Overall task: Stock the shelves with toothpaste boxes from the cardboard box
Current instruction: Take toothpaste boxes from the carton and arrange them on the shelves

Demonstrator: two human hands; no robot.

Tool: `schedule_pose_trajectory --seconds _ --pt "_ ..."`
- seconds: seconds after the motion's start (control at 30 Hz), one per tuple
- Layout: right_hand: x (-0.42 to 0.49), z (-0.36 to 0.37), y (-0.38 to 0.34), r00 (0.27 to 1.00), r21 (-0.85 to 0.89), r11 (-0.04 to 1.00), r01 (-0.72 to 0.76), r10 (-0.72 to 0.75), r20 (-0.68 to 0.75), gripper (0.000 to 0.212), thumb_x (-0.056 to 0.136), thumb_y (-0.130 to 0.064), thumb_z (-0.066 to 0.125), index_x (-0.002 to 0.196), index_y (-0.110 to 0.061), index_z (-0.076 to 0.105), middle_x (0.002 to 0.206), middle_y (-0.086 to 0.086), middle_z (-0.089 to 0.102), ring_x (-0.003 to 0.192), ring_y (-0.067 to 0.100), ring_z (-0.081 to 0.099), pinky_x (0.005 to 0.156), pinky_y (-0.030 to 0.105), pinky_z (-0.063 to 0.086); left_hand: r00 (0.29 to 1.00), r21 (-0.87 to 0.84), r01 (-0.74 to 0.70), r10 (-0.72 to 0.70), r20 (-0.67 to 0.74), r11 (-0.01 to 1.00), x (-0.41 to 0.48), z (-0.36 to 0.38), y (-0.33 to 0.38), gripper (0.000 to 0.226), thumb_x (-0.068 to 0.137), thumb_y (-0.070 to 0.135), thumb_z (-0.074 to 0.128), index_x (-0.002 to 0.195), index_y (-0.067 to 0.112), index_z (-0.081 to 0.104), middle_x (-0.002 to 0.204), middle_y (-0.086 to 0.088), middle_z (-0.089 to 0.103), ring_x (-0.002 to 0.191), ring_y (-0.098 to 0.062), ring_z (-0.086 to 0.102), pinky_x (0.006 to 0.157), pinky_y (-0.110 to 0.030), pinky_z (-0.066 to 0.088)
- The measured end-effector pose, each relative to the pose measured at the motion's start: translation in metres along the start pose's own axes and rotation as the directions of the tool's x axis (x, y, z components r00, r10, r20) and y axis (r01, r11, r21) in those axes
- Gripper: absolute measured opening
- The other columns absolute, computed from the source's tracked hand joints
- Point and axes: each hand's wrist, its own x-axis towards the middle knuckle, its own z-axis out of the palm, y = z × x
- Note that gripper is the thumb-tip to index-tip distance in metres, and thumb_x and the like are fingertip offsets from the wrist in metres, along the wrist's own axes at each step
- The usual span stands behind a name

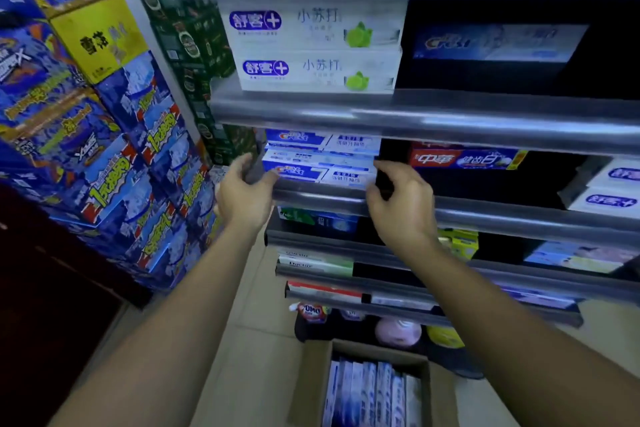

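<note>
A blue-and-white Crest toothpaste box (318,168) lies on the middle shelf (485,218), on the left, with another Crest box (322,141) stacked above it. My left hand (244,194) is at its left end and my right hand (398,199) at its right end, fingers curled toward the box ends. Whether the fingers actually grip it I cannot tell. On the floor below stands the open cardboard box (315,378) holding several upright blue-and-white toothpaste boxes (370,392).
White toothpaste boxes (315,45) fill the shelf above, with a dark Crest box (495,43) beside them. A red toothpaste box (464,159) lies right of my hands. Stacked blue drink cartons (104,149) stand left. Lower shelves carry more boxes; bottles (398,331) sit at the bottom.
</note>
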Motion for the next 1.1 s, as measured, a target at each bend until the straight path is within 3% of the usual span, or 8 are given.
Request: schedule_pose_trajectory --seconds 0.13,0.3,0.4,0.5,0.67,0.8,0.97,1.1 --pt "-0.070 -0.008 0.030 0.984 0.010 0.989 0.145 -0.143 -0.106 0.028 0.096 -0.016 0.064 0.122 -0.007 0.069 0.118 0.009 0.071 0.111 0.023 0.063 0.096 0.033 0.050 0.961 0.006 -0.239 0.238 -0.140 0.971 -0.061 -0.011 -0.046 0.034 0.081 0.043 0.069 0.111 0.045 0.055 0.106 0.036 0.049 0.111 -0.010 0.049 0.097 -0.028 0.041" --pt "-0.183 0.022 0.132 0.969 0.068 0.973 -0.219 0.209 0.130 0.018 0.093 -0.016 0.069 0.110 -0.012 0.075 0.094 -0.012 0.068 0.089 0.004 0.063 0.078 0.005 0.045 0.991 0.069 -0.108 0.102 0.081 0.992 -0.188 0.014 -0.193 0.037 0.078 0.023 0.072 0.108 0.039 0.057 0.108 0.021 0.058 0.110 -0.014 0.057 0.101 -0.047 0.045" --pt "-0.248 0.064 0.218 0.793 -0.073 0.858 -0.508 0.499 0.351 0.013 0.086 -0.001 0.074 0.098 -0.006 0.077 0.085 0.000 0.072 0.083 0.019 0.068 0.078 0.022 0.050 0.959 0.131 0.130 -0.158 0.236 0.983 -0.273 0.043 -0.287 0.037 0.077 0.012 0.074 0.101 0.036 0.059 0.097 0.010 0.062 0.095 -0.011 0.059 0.090 -0.039 0.052" --pt "-0.302 0.107 0.302 0.492 -0.225 0.641 -0.734 0.729 0.476 0.014 0.083 -0.001 0.076 0.097 -0.003 0.076 0.098 0.015 0.074 0.092 0.028 0.068 0.085 0.038 0.052 0.831 0.237 0.374 -0.437 0.343 0.897 -0.337 0.076 -0.367 0.039 0.080 0.010 0.080 0.099 0.037 0.060 0.093 0.011 0.064 0.084 -0.002 0.059 0.085 -0.028 0.053" --pt "-0.370 0.174 0.427 0.231 -0.319 0.419 -0.850 0.841 0.489 0.013 0.084 -0.010 0.078 0.097 -0.007 0.077 0.099 0.014 0.073 0.092 0.035 0.070 0.086 0.049 0.056 0.601 0.532 0.402 -0.653 0.461 0.746 -0.388 0.163 -0.483 0.038 0.084 0.031 0.075 0.118 0.023 0.063 0.113 0.001 0.067 0.098 -0.020 0.064 0.082 -0.029 0.050" --pt "-0.400 0.211 0.492 0.221 -0.316 0.408 -0.857 0.843 0.490 0.014 0.083 -0.011 0.078 0.083 -0.024 0.072 0.102 0.008 0.075 0.089 0.034 0.074 0.082 0.051 0.061 0.525 0.717 0.132 -0.662 0.535 0.684 -0.385 0.247 -0.560 0.031 0.087 0.034 0.067 0.110 0.014 0.060 0.117 -0.010 0.066 0.110 -0.032 0.063 0.090 -0.040 0.054" --pt "-0.426 0.227 0.540 0.255 -0.261 0.436 -0.861 0.815 0.520 0.014 0.081 -0.009 0.077 0.088 -0.022 0.076 0.094 0.008 0.076 0.083 0.036 0.074 0.080 0.056 0.060 0.472 0.802 -0.021 -0.701 0.534 0.597 -0.373 0.331 -0.638 0.054 0.095 0.040 0.062 0.136 0.008 0.050 0.140 -0.015 0.050 0.126 -0.037 0.053 0.095 -0.048 0.051" --pt "-0.439 0.225 0.568 0.234 -0.267 0.424 -0.865 0.814 0.532 0.015 0.084 -0.008 0.074 0.092 -0.020 0.077 0.086 0.004 0.077 0.076 0.027 0.072 0.080 0.053 0.061 0.465 0.780 0.029 -0.699 0.543 0.625 -0.378 0.376 -0.680 0.036 0.094 0.033 0.065 0.113 0.002 0.059 0.114 -0.013 0.062 0.113 -0.033 0.062 0.076 -0.035 0.046"
